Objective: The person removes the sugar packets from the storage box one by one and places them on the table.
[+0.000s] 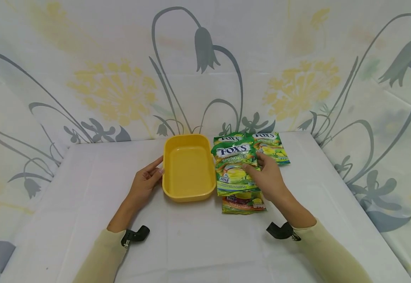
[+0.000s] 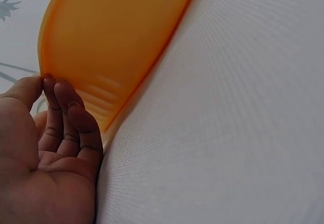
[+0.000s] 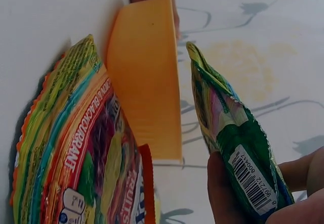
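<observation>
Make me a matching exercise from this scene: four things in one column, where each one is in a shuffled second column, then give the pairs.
Things:
1. yellow plastic container
2. green Fox's Spring Tea candy bag
3. red-edged blackcurrant candy bag
4. left hand

Places:
A. flat on the white tablecloth, nearest the person
B. pinched in the right hand
C. touching the container's left wall
D. between the two hands

Pairs: 1-D, 2-B, 3-A, 4-C

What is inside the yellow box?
Nothing can be seen inside the yellow plastic box; its bottom is bare. The left hand touches its side, and the right hand holds a green candy packet beside it.
</observation>
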`<action>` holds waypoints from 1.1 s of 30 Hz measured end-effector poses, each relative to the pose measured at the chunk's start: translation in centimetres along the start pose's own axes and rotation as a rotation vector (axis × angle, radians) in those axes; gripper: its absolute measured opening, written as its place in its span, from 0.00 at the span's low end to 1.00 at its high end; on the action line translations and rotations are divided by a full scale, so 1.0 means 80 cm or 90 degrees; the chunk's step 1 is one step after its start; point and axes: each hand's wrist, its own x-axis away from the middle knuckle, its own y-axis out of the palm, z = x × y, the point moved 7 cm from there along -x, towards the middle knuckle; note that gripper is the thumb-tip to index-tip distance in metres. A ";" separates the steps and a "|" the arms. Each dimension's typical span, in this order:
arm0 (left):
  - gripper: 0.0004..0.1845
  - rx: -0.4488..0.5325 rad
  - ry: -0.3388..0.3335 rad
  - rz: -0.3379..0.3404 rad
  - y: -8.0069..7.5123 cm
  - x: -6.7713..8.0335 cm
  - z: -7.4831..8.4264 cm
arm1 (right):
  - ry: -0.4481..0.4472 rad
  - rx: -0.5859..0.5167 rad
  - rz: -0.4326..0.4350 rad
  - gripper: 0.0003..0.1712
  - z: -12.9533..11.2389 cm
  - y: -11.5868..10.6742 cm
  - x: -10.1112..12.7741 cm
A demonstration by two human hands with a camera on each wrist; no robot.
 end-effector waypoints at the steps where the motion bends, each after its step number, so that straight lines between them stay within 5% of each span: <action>1: 0.29 0.000 0.001 0.000 0.000 0.000 0.000 | 0.001 0.001 0.000 0.47 0.001 -0.003 0.001; 9: 0.29 0.004 0.004 -0.001 -0.001 0.000 0.000 | 0.004 -0.028 -0.003 0.40 0.008 -0.022 0.005; 33: 0.29 0.024 0.009 -0.001 0.000 -0.004 -0.004 | 0.055 -0.019 0.007 0.44 0.047 -0.068 0.014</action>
